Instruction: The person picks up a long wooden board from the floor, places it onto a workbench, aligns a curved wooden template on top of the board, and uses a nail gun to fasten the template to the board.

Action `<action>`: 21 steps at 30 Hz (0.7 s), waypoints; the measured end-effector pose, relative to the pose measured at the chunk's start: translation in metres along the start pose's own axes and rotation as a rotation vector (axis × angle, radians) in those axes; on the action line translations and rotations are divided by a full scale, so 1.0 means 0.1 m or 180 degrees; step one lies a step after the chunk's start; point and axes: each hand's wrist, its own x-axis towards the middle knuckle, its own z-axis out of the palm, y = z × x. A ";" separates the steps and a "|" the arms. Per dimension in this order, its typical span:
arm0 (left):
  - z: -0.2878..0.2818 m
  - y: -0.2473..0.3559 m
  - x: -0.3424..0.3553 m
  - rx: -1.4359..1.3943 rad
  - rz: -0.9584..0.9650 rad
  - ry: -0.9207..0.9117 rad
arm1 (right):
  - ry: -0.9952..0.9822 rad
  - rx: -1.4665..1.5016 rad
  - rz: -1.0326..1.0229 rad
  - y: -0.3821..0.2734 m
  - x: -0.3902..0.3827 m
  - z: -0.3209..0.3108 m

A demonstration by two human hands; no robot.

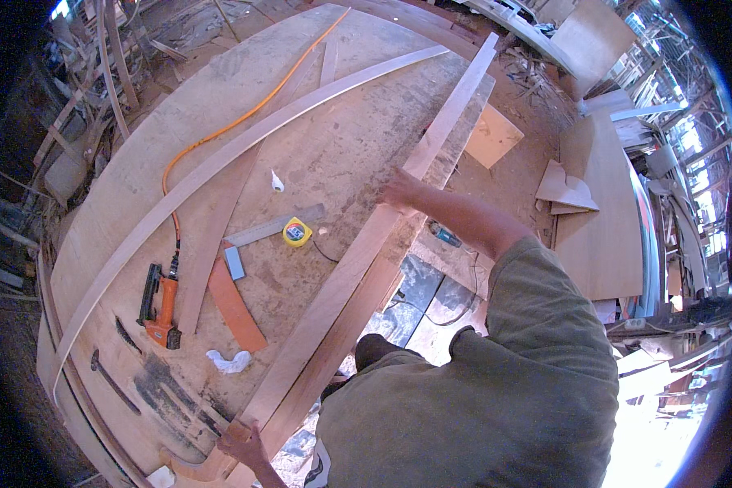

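Observation:
A long, straight wooden plank [325, 293] lies along the near edge of the worktable [342, 138], running from lower left to upper right. My right hand [400, 192] is closed over it near the middle, arm stretched across. At the lower-left end, my left hand [242, 442] grips the same plank, its fingers partly hidden. Below the plank, another wooden board [346, 325] runs alongside it. Farther in on the table are a yellow tape measure [297, 233], a metal ruler [272, 225], a small blue block [234, 262] and a reddish-brown strip [236, 307].
An orange nail gun [165, 313] with its orange hose [244, 115] lies on the left. A long curved wooden strip [220, 165] crosses the table. Near it are a hammer [114, 382] and crumpled white material [228, 362]. Plywood sheets [598, 220] lean at right.

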 end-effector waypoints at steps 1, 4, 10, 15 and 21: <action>0.05 -0.05 0.00 0.0262 0.0154 0.0108 | -0.0026 -0.0038 -0.0007 -0.01 -0.03 0.00; 0.00 -0.06 -0.04 0.0141 0.0162 0.0122 | -0.0150 -0.0114 -0.0122 -0.07 -0.06 -0.17; -0.12 0.18 0.09 -0.1525 0.0072 -0.0426 | -0.0130 0.0212 -0.0024 -0.03 -0.16 0.32; 0.32 -0.07 0.10 0.0760 -0.0005 -0.0595 | 0.0233 0.0023 0.0411 -0.28 0.09 0.45; 0.07 -0.16 -0.12 0.0075 0.0428 0.0114 | 0.0577 0.1883 -0.1123 -2.48 -0.10 -0.68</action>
